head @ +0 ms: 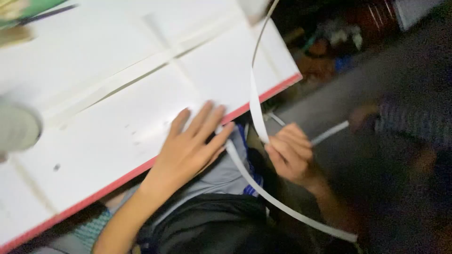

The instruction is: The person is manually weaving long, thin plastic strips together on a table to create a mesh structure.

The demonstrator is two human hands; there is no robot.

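My left hand (190,146) lies flat, fingers spread, on the near edge of a white board with a red rim (117,136). Just off the board's edge, my right hand (292,153) is curled around a long white strip (256,101) that curves up past the board's corner to the top of the view. A second stretch of white strip (282,207) runs from beneath my left fingers down to the lower right across my lap. The picture is blurred by motion.
A pale rounded object (19,129) sits at the board's left edge. Green and tan items (21,11) lie at the top left. Dark floor with a cluttered pile (334,42) is on the right, and another person's striped sleeve (414,124).
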